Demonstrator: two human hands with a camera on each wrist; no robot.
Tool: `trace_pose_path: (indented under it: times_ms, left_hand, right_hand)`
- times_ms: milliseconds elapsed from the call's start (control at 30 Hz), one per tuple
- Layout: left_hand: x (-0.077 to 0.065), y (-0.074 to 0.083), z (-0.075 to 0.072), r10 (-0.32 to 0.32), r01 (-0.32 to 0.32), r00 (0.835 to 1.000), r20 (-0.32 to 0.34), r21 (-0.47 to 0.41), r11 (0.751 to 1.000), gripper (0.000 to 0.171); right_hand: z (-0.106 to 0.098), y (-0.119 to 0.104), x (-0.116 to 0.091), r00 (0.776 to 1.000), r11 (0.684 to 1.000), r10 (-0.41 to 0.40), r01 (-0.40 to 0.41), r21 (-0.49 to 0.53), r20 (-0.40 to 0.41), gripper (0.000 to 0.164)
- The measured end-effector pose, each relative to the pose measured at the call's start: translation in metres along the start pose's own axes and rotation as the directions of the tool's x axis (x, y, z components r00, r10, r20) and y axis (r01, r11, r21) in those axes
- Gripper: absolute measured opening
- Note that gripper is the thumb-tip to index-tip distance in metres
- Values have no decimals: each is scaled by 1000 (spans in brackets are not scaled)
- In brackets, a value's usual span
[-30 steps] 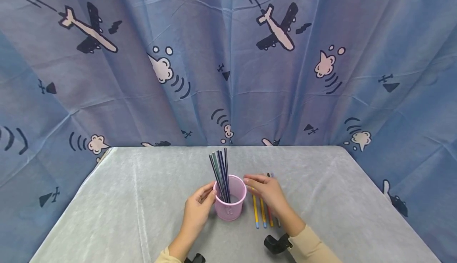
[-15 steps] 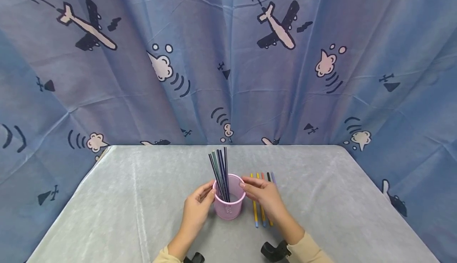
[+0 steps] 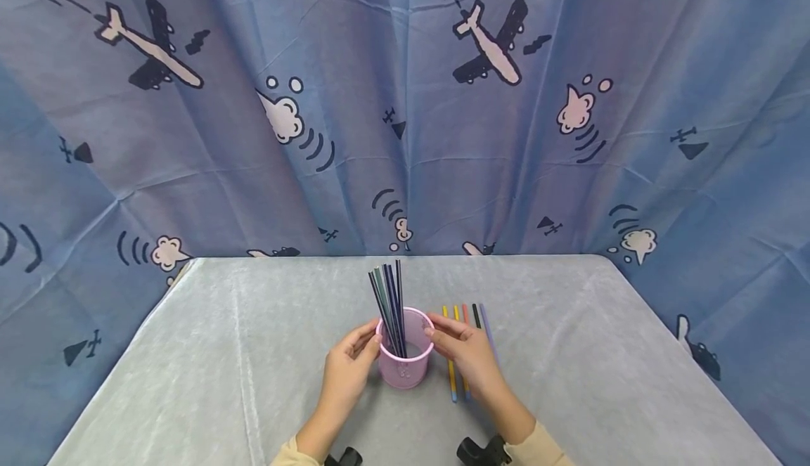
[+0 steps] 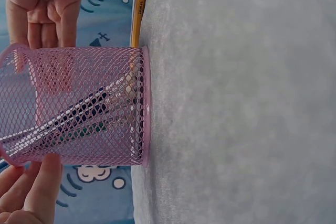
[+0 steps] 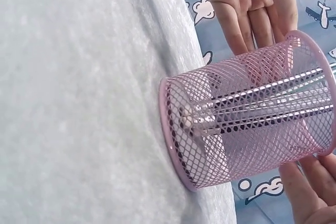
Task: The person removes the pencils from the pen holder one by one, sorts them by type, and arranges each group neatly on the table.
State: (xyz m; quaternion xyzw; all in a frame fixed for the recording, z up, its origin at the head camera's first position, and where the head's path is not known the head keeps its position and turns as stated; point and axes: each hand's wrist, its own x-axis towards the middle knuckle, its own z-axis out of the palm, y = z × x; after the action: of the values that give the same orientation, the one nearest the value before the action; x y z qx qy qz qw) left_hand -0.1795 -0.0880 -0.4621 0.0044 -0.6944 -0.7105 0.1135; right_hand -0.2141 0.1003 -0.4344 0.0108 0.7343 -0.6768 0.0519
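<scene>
A pink mesh pen holder [image 3: 403, 372] stands upright on the table, with several dark, slim pencils [image 3: 391, 304] leaning to its left side. My left hand [image 3: 346, 367] holds its left side, thumb and fingertips at the rim. On the opposite side my right hand [image 3: 471, 353] grips near the rim, thumb in front and fingers behind. Both wrist views show the mesh wall [image 4: 79, 103] between the two hands. Beneath and beyond my right hand lie several coloured pencils [image 3: 452, 382], yellow, red, black and purple, partly hidden by it.
A pale grey cloth [image 3: 304, 297] covers the table. Behind it hangs a blue curtain [image 3: 354, 136] printed with planes and clouds. Black wrist mounts [image 3: 482, 452] show beside the sleeves at the bottom edge.
My right hand has shifted left from beside the pen holder to its rim, uncovering the far ends of the coloured pencils. My left hand and the pen holder stay almost in place.
</scene>
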Motion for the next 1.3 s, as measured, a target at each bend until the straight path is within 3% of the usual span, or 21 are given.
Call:
trace_pose_path:
  times_ms: [767, 1300]
  left_hand:
    - [-1, 1, 5, -13, 13, 1000, 10, 3, 1000, 35]
    - [8, 14, -6, 25, -21, 999, -22, 168, 985, 30]
  right_hand:
    - [-2, 7, -5, 999, 999, -7, 8, 43, -33, 38]
    - [3, 8, -4, 999, 998, -39, 40, 43, -31, 39]
